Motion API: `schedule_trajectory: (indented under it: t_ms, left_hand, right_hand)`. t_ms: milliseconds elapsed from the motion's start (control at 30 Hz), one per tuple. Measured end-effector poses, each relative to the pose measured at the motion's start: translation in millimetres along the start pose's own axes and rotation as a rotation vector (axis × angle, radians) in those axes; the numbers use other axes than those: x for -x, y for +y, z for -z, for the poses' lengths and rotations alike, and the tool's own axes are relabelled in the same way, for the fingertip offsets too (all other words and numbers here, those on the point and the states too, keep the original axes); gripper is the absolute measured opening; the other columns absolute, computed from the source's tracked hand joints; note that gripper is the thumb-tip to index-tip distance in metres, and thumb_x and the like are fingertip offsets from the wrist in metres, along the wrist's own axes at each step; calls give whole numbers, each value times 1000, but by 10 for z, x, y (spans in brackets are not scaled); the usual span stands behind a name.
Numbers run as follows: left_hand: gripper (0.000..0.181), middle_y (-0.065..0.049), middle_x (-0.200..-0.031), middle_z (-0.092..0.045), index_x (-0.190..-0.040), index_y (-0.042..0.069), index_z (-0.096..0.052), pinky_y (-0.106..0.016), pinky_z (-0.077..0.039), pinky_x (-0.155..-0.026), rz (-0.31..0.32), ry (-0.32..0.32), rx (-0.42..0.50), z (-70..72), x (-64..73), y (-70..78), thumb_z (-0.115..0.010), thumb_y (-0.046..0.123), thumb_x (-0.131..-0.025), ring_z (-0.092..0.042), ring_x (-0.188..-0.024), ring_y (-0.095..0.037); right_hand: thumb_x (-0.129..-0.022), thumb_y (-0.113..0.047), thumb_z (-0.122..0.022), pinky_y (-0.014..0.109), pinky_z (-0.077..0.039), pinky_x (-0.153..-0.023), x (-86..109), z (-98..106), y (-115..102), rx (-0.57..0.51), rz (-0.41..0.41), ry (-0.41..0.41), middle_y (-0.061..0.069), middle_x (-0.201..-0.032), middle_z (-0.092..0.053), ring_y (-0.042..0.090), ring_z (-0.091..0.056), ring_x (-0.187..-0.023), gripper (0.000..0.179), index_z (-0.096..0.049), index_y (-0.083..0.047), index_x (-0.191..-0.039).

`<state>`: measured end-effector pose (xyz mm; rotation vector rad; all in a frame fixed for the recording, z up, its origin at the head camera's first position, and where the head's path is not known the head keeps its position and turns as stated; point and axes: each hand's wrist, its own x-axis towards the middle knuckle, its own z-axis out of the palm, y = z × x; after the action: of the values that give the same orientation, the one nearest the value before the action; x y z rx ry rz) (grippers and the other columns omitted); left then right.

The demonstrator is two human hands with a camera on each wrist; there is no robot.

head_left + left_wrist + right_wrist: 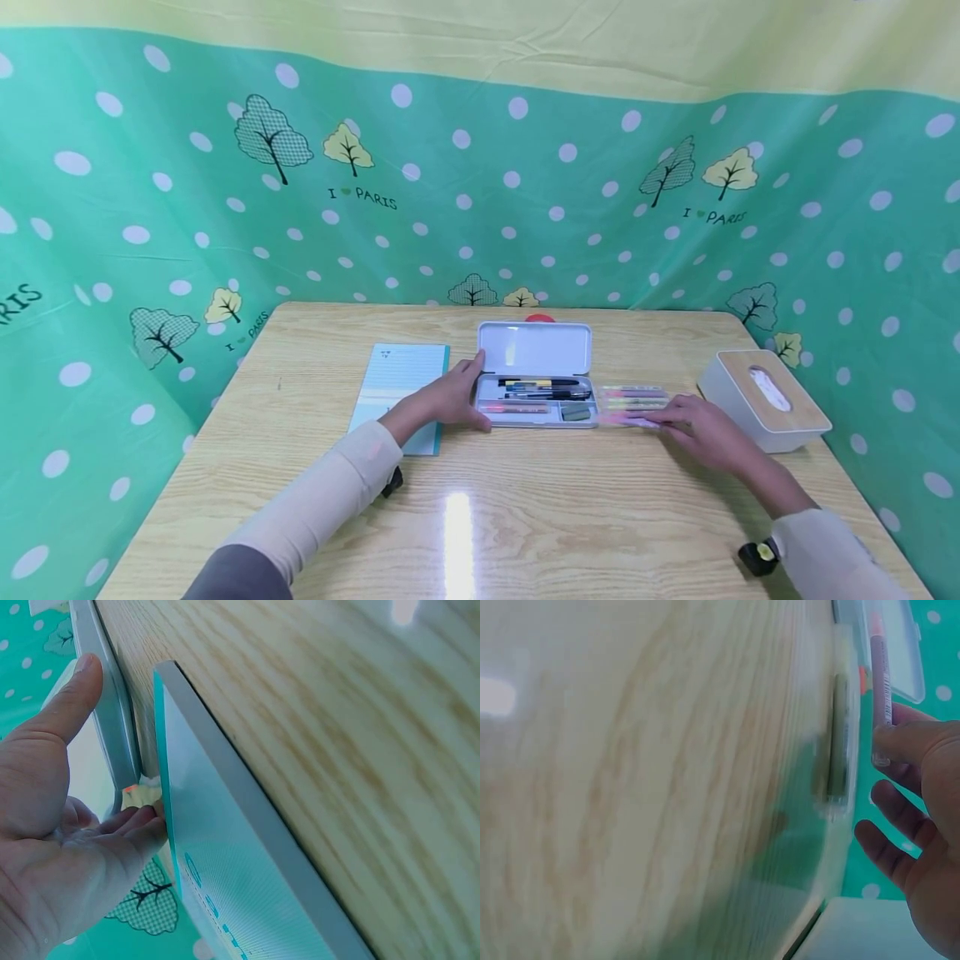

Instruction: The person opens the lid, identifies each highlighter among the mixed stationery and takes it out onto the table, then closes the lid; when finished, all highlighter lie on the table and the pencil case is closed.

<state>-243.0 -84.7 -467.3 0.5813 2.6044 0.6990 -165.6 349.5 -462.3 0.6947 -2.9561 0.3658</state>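
Observation:
An open white pencil case (537, 419) lies in the middle of the table, its lid (535, 348) tilted back. Inside are several dark pens (547, 395), a pinkish pen (515, 408) and a dark grey eraser (576, 413). At the case's left end, my left hand (452, 393) rests with thumb and fingers spread and straight. My right hand (701, 429) pinches a slim pink pen (881, 682) near its end between thumb and finger, the other fingers loose. Under the pen, right of the case, lies a clear pack (633, 392) with several coloured pens.
A lined light blue notepad (401, 367) lies left of the pencil case, partly under my left forearm. At the right edge stands a white tissue box (757, 417) with a wooden top. A red object (540, 317) shows behind the lid. A patterned green curtain (465, 217) hangs behind.

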Motion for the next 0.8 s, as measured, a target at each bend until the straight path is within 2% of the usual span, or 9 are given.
schedule_trajectory:
  t_ms: [233, 467, 800]
  left_hand:
    - [136, -17, -168, -22, -165, 16, 5, -46, -33, -125, -3, 2, -1, -2, -3, -6, -88, 52, -74, -34, -151, -34]
    - [136, -17, -168, -22, -165, 16, 6, -45, -32, -125, -6, 2, -7, -4, -9, -12, -88, 53, -75, -34, -151, -33]
    - [135, -16, -169, -21, -165, 16, 6, -45, -32, -125, 0, 1, -2, 1, 0, -3, -88, 53, -75, -33, -152, -33]
  right_hand:
    - [-87, -8, -77, 37, -55, -74, 71, -21, 51, -3, 18, 19, -5, -94, -70, 15, -64, -86, 25, -81, -20, -110]
    - [-90, -9, -75, 43, -56, -80, 103, -44, 68, 5, -52, -31, -2, -98, -72, 20, -66, -92, 24, -80, -18, -111]
    - [-90, -11, -76, 52, -57, -85, 87, -72, 68, -6, -106, -25, 7, -102, -75, 30, -69, -98, 15, -78, -14, -105]
